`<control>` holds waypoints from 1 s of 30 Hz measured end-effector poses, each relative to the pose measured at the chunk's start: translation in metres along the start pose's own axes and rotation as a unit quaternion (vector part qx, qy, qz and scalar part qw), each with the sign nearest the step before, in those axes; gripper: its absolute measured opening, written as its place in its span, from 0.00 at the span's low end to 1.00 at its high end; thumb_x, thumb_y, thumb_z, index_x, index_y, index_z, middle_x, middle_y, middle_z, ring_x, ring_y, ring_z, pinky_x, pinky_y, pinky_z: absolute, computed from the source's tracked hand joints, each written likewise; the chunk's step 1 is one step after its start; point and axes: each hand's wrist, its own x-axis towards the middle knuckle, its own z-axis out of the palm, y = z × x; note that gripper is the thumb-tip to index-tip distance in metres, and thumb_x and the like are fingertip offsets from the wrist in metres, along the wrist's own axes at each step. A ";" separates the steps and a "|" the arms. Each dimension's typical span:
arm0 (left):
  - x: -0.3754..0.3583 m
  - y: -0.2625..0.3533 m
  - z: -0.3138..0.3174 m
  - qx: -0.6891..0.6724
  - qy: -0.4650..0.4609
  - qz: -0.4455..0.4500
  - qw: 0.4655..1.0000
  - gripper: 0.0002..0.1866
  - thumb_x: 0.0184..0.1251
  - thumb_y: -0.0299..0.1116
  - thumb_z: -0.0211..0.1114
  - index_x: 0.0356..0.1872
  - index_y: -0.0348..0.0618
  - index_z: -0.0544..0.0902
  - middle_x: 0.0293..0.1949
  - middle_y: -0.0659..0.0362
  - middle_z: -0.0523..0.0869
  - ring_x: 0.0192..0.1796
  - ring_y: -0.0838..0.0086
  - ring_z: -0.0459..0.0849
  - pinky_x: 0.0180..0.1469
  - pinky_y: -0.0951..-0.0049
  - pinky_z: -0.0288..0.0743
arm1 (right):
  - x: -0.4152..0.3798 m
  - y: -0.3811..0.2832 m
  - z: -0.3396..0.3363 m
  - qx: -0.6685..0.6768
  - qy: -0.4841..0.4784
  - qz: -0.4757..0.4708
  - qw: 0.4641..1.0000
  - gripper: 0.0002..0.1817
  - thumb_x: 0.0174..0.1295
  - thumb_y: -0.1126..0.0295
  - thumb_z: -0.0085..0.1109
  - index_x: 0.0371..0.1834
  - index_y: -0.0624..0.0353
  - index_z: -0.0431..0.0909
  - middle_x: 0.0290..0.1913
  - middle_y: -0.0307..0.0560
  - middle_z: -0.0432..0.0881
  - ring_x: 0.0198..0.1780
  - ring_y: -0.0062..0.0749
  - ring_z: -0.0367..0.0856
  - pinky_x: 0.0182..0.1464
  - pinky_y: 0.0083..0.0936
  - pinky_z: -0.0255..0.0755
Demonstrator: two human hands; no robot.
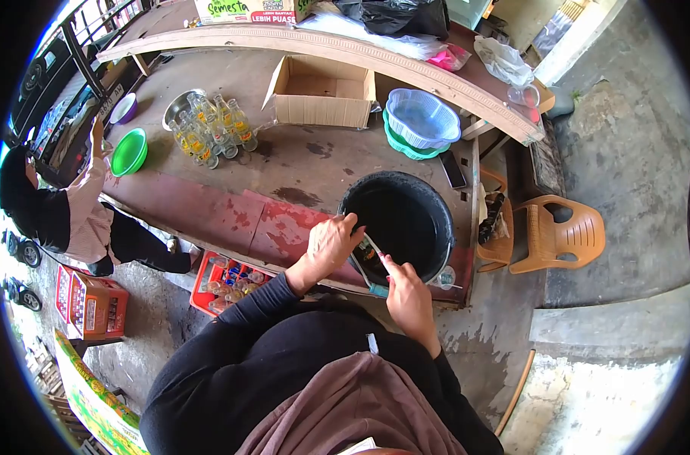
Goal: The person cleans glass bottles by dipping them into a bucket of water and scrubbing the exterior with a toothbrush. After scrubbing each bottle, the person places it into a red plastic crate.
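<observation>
Over the near rim of a black bucket [442, 208], both hands work close together. My left hand [331, 243] is closed at the bucket's near left side; what its fingers hold is too small to make out. My right hand [410, 297], on the near side, pinches a thin pale rod [374, 246] that slants up towards my left hand. Below the rod, a small yellow-marked thing shows against the bucket's dark inside. The teal grip [377, 290] of the bucket's handle hangs between the hands at the table edge.
On the table [299, 163] stand glass bottles [208, 133], a green basin [129, 152], an open carton [322, 106], stacked plastic baskets [422, 118] and a phone [453, 170]. A red crate [208, 292] is below. Another person [79, 212] is at the left, chairs [561, 231] at the right.
</observation>
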 end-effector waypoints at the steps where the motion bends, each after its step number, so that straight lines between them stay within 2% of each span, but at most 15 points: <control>1: -0.001 -0.001 0.003 -0.016 0.013 0.017 1.000 0.16 0.66 0.43 0.67 0.29 0.41 0.77 0.25 0.48 0.83 0.30 0.51 0.86 0.29 0.56 0.79 | 0.003 0.005 0.002 0.000 0.000 0.000 1.000 0.21 0.65 0.76 0.55 0.62 0.57 0.78 0.42 0.56 0.80 0.42 0.56 0.82 0.43 0.45 0.76; 4: -0.001 -0.002 0.004 -0.046 0.034 0.070 0.996 0.14 0.63 0.39 0.70 0.32 0.39 0.79 0.31 0.50 0.81 0.36 0.53 0.85 0.35 0.57 0.79 | 0.021 0.042 0.013 -0.131 -0.050 0.084 0.987 0.19 0.65 0.75 0.55 0.59 0.56 0.81 0.42 0.58 0.81 0.43 0.56 0.83 0.45 0.46 0.77; 5: 0.000 -0.002 0.003 -0.061 0.040 0.107 0.992 0.13 0.61 0.38 0.71 0.33 0.38 0.81 0.34 0.51 0.80 0.40 0.54 0.85 0.39 0.59 0.80 | 0.024 0.053 0.015 -0.126 -0.031 0.046 0.990 0.18 0.66 0.74 0.50 0.57 0.53 0.82 0.43 0.59 0.82 0.41 0.57 0.85 0.44 0.48 0.79; 6: 0.002 -0.005 0.004 -0.061 0.041 0.107 0.992 0.13 0.61 0.38 0.71 0.33 0.38 0.81 0.34 0.51 0.80 0.40 0.54 0.85 0.39 0.59 0.80 | 0.030 0.054 0.012 -0.110 -0.039 0.038 0.992 0.18 0.66 0.74 0.51 0.57 0.52 0.83 0.43 0.58 0.82 0.42 0.57 0.85 0.45 0.48 0.79; 9: 0.003 -0.014 0.000 -0.024 -0.043 0.178 0.983 0.11 0.58 0.35 0.73 0.37 0.38 0.85 0.37 0.52 0.81 0.43 0.56 0.84 0.46 0.61 0.80 | 0.044 0.068 0.019 -0.105 -0.035 0.050 0.993 0.18 0.65 0.74 0.52 0.56 0.51 0.84 0.43 0.57 0.82 0.43 0.57 0.85 0.46 0.48 0.79; 11: 0.003 -0.012 -0.011 -0.088 -0.087 0.144 0.982 0.11 0.56 0.32 0.73 0.37 0.37 0.86 0.38 0.51 0.82 0.44 0.55 0.85 0.49 0.62 0.80 | 0.052 0.081 0.027 -0.118 -0.023 0.068 0.991 0.19 0.64 0.74 0.53 0.57 0.49 0.84 0.43 0.57 0.83 0.43 0.56 0.85 0.46 0.47 0.79; 13: 0.001 -0.018 -0.012 -0.111 -0.111 0.143 0.977 0.11 0.55 0.31 0.73 0.38 0.37 0.86 0.39 0.51 0.82 0.44 0.55 0.85 0.48 0.62 0.80 | 0.057 0.083 0.026 -0.161 -0.073 0.084 0.981 0.20 0.64 0.73 0.54 0.58 0.47 0.84 0.44 0.56 0.83 0.45 0.56 0.84 0.48 0.47 0.79; 15: 0.004 -0.020 -0.012 -0.132 -0.132 0.144 0.972 0.11 0.55 0.30 0.73 0.39 0.37 0.86 0.39 0.50 0.82 0.44 0.54 0.85 0.48 0.61 0.80 | 0.055 0.080 0.026 -0.105 -0.055 0.071 0.990 0.20 0.64 0.73 0.54 0.58 0.46 0.84 0.44 0.56 0.83 0.46 0.56 0.84 0.49 0.46 0.78; 17: 0.003 -0.018 -0.011 -0.125 -0.101 0.113 0.980 0.12 0.55 0.29 0.72 0.39 0.36 0.85 0.37 0.49 0.83 0.41 0.52 0.86 0.45 0.60 0.81 | 0.053 0.077 0.026 0.000 -0.042 0.064 0.997 0.20 0.64 0.74 0.54 0.58 0.46 0.83 0.44 0.58 0.82 0.47 0.56 0.84 0.49 0.47 0.78; 21: 0.006 -0.017 -0.004 -0.145 -0.064 0.052 0.986 0.12 0.55 0.29 0.72 0.39 0.35 0.84 0.36 0.48 0.83 0.38 0.51 0.86 0.41 0.59 0.81 | 0.056 0.083 0.027 -0.133 -0.041 0.119 0.983 0.19 0.65 0.72 0.55 0.60 0.48 0.82 0.46 0.55 0.82 0.47 0.56 0.84 0.49 0.47 0.78; 23: 0.008 -0.018 -0.004 -0.147 0.003 0.048 0.988 0.13 0.55 0.31 0.73 0.38 0.34 0.83 0.35 0.47 0.83 0.37 0.50 0.86 0.40 0.59 0.80 | 0.048 0.069 0.023 -0.107 -0.018 0.095 0.990 0.19 0.66 0.73 0.55 0.60 0.50 0.81 0.45 0.53 0.82 0.46 0.55 0.83 0.48 0.46 0.78; 25: 0.010 -0.022 -0.003 -0.142 0.019 0.033 0.989 0.13 0.56 0.31 0.73 0.37 0.34 0.82 0.36 0.46 0.84 0.37 0.50 0.86 0.39 0.59 0.79 | 0.041 0.040 0.016 0.002 0.058 0.019 0.998 0.19 0.66 0.74 0.55 0.60 0.52 0.79 0.44 0.53 0.81 0.44 0.55 0.83 0.46 0.45 0.77; 27: 0.011 -0.022 -0.003 -0.136 0.034 0.019 0.990 0.13 0.56 0.31 0.73 0.37 0.34 0.82 0.36 0.46 0.84 0.36 0.50 0.86 0.38 0.59 0.79 | 0.033 0.025 0.019 0.079 0.066 -0.052 0.993 0.19 0.66 0.75 0.56 0.60 0.52 0.78 0.43 0.51 0.80 0.42 0.54 0.83 0.44 0.44 0.77; 29: 0.010 -0.020 -0.004 -0.141 0.053 0.017 0.988 0.13 0.56 0.31 0.73 0.35 0.34 0.80 0.35 0.45 0.83 0.36 0.48 0.85 0.38 0.58 0.79 | 0.034 0.027 0.026 0.070 0.069 -0.056 0.994 0.19 0.66 0.75 0.54 0.61 0.52 0.78 0.44 0.53 0.80 0.42 0.55 0.83 0.43 0.44 0.78; 30: 0.009 -0.020 -0.003 -0.141 0.054 0.018 0.988 0.13 0.56 0.31 0.73 0.35 0.34 0.80 0.35 0.45 0.83 0.36 0.48 0.85 0.38 0.58 0.79 | 0.036 0.033 0.029 0.018 0.060 -0.020 0.998 0.19 0.66 0.75 0.54 0.61 0.52 0.78 0.44 0.54 0.80 0.41 0.55 0.83 0.43 0.45 0.78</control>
